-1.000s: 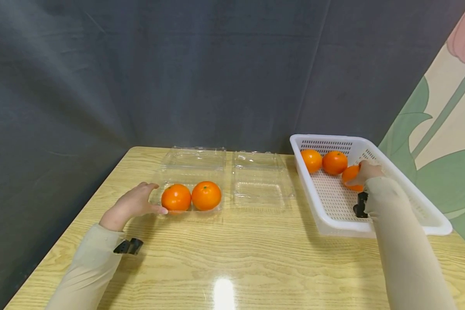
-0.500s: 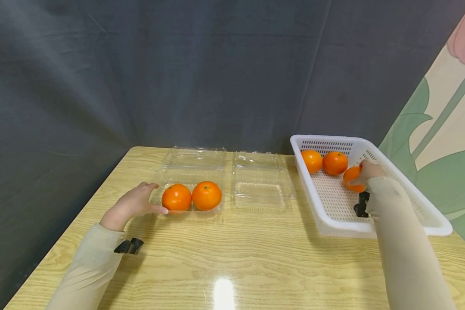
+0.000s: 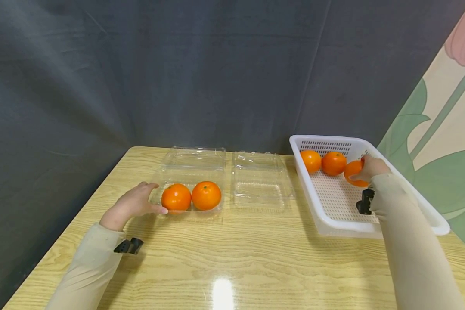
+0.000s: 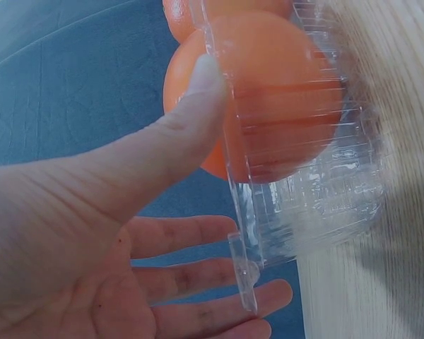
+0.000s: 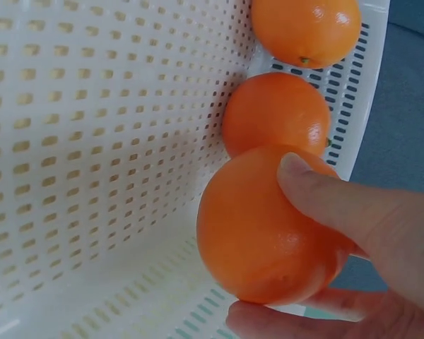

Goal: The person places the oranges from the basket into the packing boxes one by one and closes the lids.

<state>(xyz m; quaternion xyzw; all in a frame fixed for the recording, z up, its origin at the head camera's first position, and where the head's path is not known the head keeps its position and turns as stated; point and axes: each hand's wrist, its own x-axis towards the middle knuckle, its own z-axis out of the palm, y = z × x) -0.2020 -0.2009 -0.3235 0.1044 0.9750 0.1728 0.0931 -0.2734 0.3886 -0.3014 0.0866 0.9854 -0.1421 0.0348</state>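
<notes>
My right hand (image 3: 375, 168) grips an orange (image 3: 352, 174) inside the white basket (image 3: 311, 200), thumb on one side and fingers curled round the other. The right wrist view shows this orange (image 5: 258, 226) partly covering a second orange (image 5: 275, 113). On the left, my left hand (image 3: 134, 201) stands beside an unlidded clear plastic clamshell box (image 3: 193, 175), fingers spread. Two oranges sit in that box, a left one (image 3: 176, 197) and a right one (image 3: 206, 195). In the left wrist view, the thumb (image 4: 184, 127) touches the box's rim, while the other fingers extend along its end.
Another clear clamshell box (image 3: 259, 189), lid raised, stands on the wooden table (image 3: 178, 262) between the first box and the basket. Two more oranges, one in the corner (image 3: 311, 161) and one beside it (image 3: 334, 163), lie in the basket's far end. A dark curtain (image 3: 201, 77) hangs behind.
My right hand has lifted the orange slightly and shifted a little right and away within the basket. My left hand has stayed in place.
</notes>
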